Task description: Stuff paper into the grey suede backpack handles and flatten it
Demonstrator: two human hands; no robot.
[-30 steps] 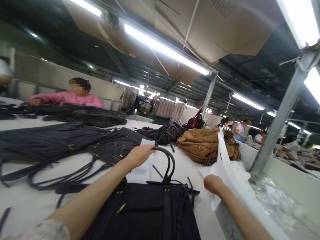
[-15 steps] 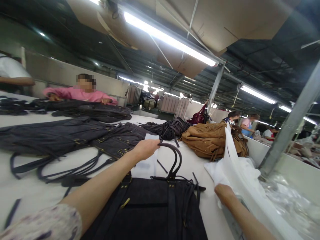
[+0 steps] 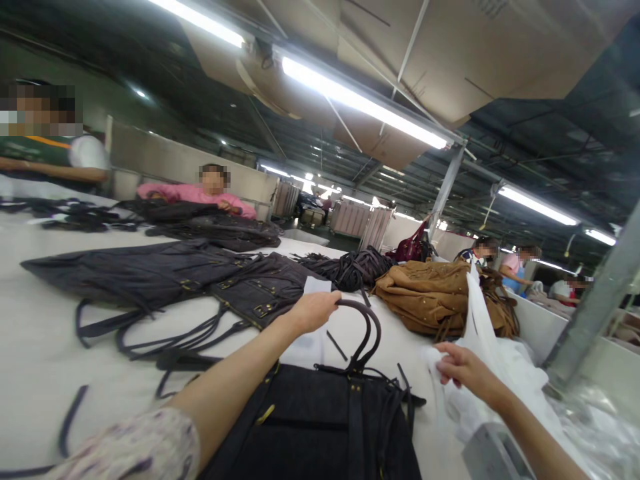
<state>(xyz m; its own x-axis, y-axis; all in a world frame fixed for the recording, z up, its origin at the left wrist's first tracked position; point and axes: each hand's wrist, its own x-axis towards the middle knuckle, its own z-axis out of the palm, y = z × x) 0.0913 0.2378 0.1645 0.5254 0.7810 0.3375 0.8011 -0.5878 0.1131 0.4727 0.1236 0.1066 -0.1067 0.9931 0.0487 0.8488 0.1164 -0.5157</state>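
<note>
Factory hall, tube lights (image 3: 360, 100) overhead, cardboard sheets (image 3: 450, 60) slung near them. Long white table (image 3: 40, 333) below. Across it, a co-worker in pink (image 3: 190, 195) bends over dark material. Mid-table: dark bags (image 3: 165, 273), a heap of dark straps (image 3: 360, 267), a pile of brown bags (image 3: 425, 293).

Black bag (image 3: 310, 420) directly in front of the wearer, at the near side of the table, its lower part running out of frame. Left hand (image 3: 314, 312) is closed on the bag's handle (image 3: 379, 331), gripping the loop near its top left. Right hand (image 3: 465, 370) is at the white sheeting (image 3: 515, 367) right of the bag; fingers half curled, tips at a loose white end. Blur there; cannot tell whether they pinch it.

Judgement on handling: a firm, level hold on the handle should steady the bag while the other hand works the sheeting. Taking a single edge between thumb and forefinger looks best, since the film seems thin and likely to bunch. The loose straps at the bag's right side could snag; worth having them clear.

Pose: left forearm reaches diagonally from lower left across the bag, patterned sleeve (image 3: 145, 447) back towards the elbow, wrist nearly straight. Right forearm, bare, rises from lower right past a grey boxy object (image 3: 493, 450), hand angled inward. Hands well apart.
</note>
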